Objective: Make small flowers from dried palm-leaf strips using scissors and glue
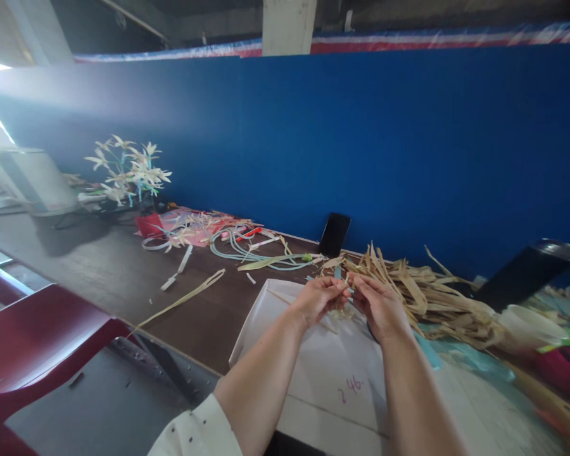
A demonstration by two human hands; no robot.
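Both of my hands meet over a white box lid [308, 380] with handwritten pink marks. My left hand [320, 297] pinches a thin pale strip [346, 282] between thumb and fingertips. From the other side my right hand [374, 303] closes on the same small piece, its thumb and forefinger pressed together. Fingers cover most of the strip, so its full shape is hidden. Just under the hands, pale scraps lie on the lid. Right behind them spreads a pile of dried tan leaf strips [422, 294].
A dark phone [335, 234] leans against the blue partition [408, 145]. Blue-green cords [228, 248] and a red pot [149, 225] of pale flowers [133, 168] stand leftward, beyond them a kettle [33, 180]. At right are a black tumbler [522, 275] and a white cup [532, 326].
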